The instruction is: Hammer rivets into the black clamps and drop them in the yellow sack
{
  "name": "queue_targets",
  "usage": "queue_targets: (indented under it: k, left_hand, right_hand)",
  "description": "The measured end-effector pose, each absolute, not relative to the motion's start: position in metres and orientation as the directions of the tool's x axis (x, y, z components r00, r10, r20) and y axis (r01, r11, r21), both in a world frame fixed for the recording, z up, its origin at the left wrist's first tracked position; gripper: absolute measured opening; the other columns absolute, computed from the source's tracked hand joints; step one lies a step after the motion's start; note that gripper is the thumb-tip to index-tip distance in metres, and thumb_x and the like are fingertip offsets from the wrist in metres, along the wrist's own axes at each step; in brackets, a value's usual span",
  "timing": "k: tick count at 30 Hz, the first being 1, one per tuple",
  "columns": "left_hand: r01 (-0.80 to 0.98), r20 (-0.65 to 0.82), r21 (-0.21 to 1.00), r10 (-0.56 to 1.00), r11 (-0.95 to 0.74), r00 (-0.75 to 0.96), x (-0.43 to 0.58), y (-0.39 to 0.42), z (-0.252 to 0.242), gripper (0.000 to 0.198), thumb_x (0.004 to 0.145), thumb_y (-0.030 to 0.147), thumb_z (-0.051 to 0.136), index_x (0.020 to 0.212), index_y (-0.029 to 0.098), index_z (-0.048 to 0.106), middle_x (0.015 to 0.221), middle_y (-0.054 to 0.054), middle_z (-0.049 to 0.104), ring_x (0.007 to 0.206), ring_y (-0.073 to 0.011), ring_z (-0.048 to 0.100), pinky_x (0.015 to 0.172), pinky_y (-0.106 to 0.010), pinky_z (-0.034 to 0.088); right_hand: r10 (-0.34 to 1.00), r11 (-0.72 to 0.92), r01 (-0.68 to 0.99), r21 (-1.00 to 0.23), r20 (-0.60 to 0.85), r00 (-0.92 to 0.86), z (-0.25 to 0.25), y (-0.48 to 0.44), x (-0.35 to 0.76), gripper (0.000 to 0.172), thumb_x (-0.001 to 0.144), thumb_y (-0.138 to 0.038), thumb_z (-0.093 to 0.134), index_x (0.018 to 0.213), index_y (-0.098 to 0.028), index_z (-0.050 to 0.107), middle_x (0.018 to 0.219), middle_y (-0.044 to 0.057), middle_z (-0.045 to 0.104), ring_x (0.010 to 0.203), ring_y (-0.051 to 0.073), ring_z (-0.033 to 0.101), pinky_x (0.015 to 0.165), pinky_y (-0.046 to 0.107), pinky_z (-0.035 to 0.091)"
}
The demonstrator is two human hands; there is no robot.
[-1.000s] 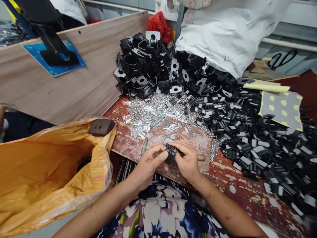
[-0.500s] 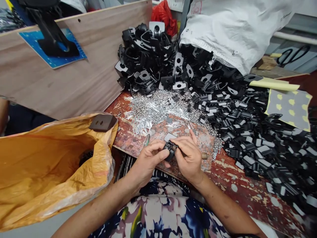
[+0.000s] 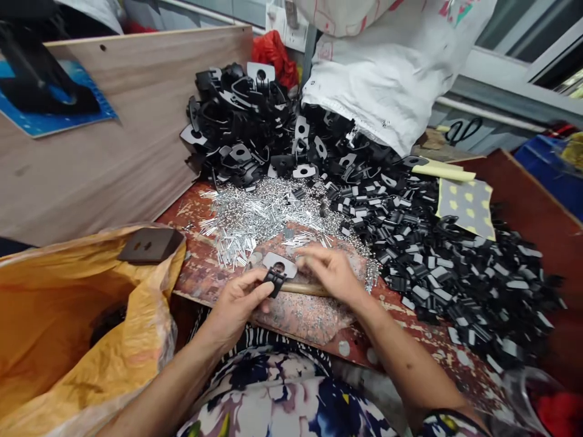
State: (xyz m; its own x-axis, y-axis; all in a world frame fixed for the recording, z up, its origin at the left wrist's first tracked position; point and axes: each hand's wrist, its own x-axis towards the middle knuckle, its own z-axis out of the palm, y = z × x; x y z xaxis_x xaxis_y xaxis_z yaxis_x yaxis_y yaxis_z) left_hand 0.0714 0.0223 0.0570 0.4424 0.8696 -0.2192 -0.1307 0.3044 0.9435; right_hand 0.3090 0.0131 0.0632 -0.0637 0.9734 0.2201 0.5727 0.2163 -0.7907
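A black plastic clip with a light grey plate is pinched in my left hand, over the stone slab. To its right, my right hand hovers near the plate with thumb and fingertips together; whatever they hold, if anything, is too small to make out. Under my right hand a wooden handle lies across the slab. Loose silver pins are heaped just beyond the slab.
Black clip parts are piled at the back, and small black pieces spread to the right. A white sack hangs above. An orange sack stands at the left, below a wooden board.
My right hand has come away from the clip, and the clip's grey plate now shows more fully. The wooden handle is more exposed. The whole view has turned to the right.
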Motion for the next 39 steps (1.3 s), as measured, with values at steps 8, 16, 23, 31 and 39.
queue_targets:
  k: [8, 16, 23, 31, 39]
  left_hand:
    - [-0.086, -0.304, 0.924, 0.854, 0.372, 0.421, 0.066, 0.016, 0.055, 0.024, 0.078, 0.042, 0.080, 0.079, 0.019, 0.072, 0.074, 0.001, 0.061, 0.057, -0.0106, 0.053, 0.063, -0.028, 0.040]
    - [-0.060, -0.273, 0.938, 0.833, 0.342, 0.480, 0.074, 0.020, 0.056, 0.024, 0.080, 0.045, 0.077, 0.078, 0.021, 0.072, 0.064, 0.001, 0.059, 0.058, -0.0130, 0.052, 0.062, -0.029, 0.039]
    - [-0.060, -0.280, 0.934, 0.826, 0.352, 0.489, 0.076, 0.019, 0.060, 0.024, 0.079, 0.045, 0.079, 0.078, 0.022, 0.072, 0.065, 0.001, 0.058, 0.057, -0.0131, 0.052, 0.060, -0.028, 0.040]
    - [-0.049, -0.312, 0.929, 0.845, 0.368, 0.435, 0.066, 0.018, 0.050, 0.029, 0.078, 0.047, 0.079, 0.078, 0.020, 0.069, 0.075, 0.002, 0.060, 0.057, -0.0112, 0.053, 0.062, -0.027, 0.039]
    - [-0.039, -0.327, 0.926, 0.849, 0.376, 0.415, 0.067, 0.015, 0.044, 0.029, 0.078, 0.045, 0.080, 0.079, 0.019, 0.068, 0.075, 0.003, 0.059, 0.058, -0.0111, 0.056, 0.064, -0.025, 0.041]
  right_hand:
    - [0.932, 0.171, 0.901, -0.399, 0.362, -0.017, 0.044, 0.058, 0.369, 0.010, 0.089, -0.021, 0.069, 0.079, -0.022, 0.072, 0.091, 0.005, 0.070, 0.095, 0.024, 0.063, 0.090, 0.043, 0.047]
    - [0.906, 0.351, 0.491, -0.797, 0.423, 0.038, 0.046, 0.024, 0.365, 0.004, 0.087, -0.022, 0.072, 0.085, -0.024, 0.075, 0.103, 0.004, 0.079, 0.096, 0.019, 0.073, 0.091, 0.042, 0.056]
    - [0.871, 0.290, 0.516, -0.806, 0.446, 0.206, 0.048, 0.016, 0.380, 0.005, 0.086, -0.026, 0.073, 0.083, -0.023, 0.076, 0.099, 0.005, 0.078, 0.095, 0.020, 0.073, 0.090, 0.040, 0.057]
    - [0.908, 0.045, 0.954, -0.297, 0.410, 0.085, 0.043, 0.026, 0.421, 0.031, 0.094, -0.012, 0.050, 0.107, -0.021, 0.076, 0.104, 0.011, 0.076, 0.097, 0.025, 0.069, 0.092, 0.043, 0.054]
    - [0.914, 0.147, 0.936, -0.320, 0.407, -0.005, 0.017, 0.101, 0.369, 0.041, 0.090, -0.018, 0.064, 0.131, -0.012, 0.066, 0.143, 0.020, 0.058, 0.132, 0.033, 0.050, 0.114, 0.053, 0.042]
